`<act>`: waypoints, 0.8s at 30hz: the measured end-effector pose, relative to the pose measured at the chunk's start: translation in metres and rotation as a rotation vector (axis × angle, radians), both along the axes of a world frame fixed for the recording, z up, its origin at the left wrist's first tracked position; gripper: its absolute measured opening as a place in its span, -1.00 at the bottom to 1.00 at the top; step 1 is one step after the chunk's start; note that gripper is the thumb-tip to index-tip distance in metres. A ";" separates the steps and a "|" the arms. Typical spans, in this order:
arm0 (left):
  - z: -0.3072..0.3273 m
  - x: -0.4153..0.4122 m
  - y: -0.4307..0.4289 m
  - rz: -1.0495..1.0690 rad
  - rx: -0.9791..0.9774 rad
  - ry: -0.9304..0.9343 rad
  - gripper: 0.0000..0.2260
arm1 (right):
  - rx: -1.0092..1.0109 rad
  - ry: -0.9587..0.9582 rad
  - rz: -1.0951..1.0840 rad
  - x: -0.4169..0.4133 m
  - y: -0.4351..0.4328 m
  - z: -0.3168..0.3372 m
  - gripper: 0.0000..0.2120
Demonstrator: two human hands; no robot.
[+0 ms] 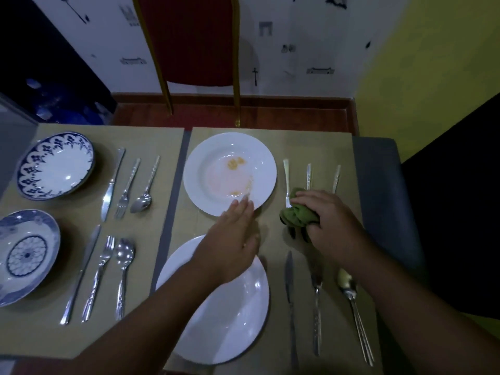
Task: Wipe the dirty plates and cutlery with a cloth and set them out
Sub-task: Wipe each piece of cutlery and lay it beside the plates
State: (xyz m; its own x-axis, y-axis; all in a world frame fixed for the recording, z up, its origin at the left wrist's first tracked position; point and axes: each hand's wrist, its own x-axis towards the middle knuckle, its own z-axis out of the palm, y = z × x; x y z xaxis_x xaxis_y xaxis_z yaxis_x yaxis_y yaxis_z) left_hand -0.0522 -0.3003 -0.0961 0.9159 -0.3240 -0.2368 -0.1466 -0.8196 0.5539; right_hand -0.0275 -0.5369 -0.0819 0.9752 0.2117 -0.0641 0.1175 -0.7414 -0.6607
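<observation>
Both white plates look like glazed ceramic. The far white plate (263, 161) is glossy at the rim but dulled by yellowish smears in its well, while the near white plate (238, 320) is smooth and glinting. The blue-patterned plates (54, 143) carry the same shiny glaze. The cutlery (109, 190) is polished metal, and the far left spoon (140, 203) is mirror-bright. The near right spoon (344, 277) is coated in something pale and matt. The tan placemats (151, 142) are flat and matt. The green cloth (297, 215) is soft, crumpled fabric. The chair (189, 44) has red upholstery in a gold-coloured metal frame.
</observation>
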 end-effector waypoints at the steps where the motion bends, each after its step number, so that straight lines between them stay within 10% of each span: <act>1: 0.003 0.005 0.014 0.114 -0.043 0.006 -0.40 | 0.006 0.001 0.007 0.004 0.009 0.001 -0.41; 8: -0.012 0.067 0.093 0.735 -0.268 0.048 -0.72 | 0.028 -0.056 0.066 0.041 0.077 0.006 -0.42; 13: -0.028 0.102 0.108 1.059 -0.681 0.410 -0.79 | 0.018 -0.056 0.040 0.058 0.105 0.002 -0.42; 19: -0.026 0.105 0.102 1.021 -0.624 0.267 -0.97 | -0.040 -0.065 -0.017 0.054 0.110 0.006 -0.43; 24: -0.010 0.083 0.083 0.852 -0.567 0.177 -0.65 | -0.063 -0.033 -0.055 0.031 0.104 0.010 -0.40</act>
State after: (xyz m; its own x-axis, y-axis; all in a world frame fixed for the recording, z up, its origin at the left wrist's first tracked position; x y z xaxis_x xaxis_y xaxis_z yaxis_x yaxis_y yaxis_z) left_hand 0.0311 -0.2176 -0.1062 0.8603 0.3090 -0.4055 0.4804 -0.2254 0.8476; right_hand 0.0039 -0.4329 -0.0716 0.9870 0.1547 -0.0432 0.0968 -0.7874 -0.6089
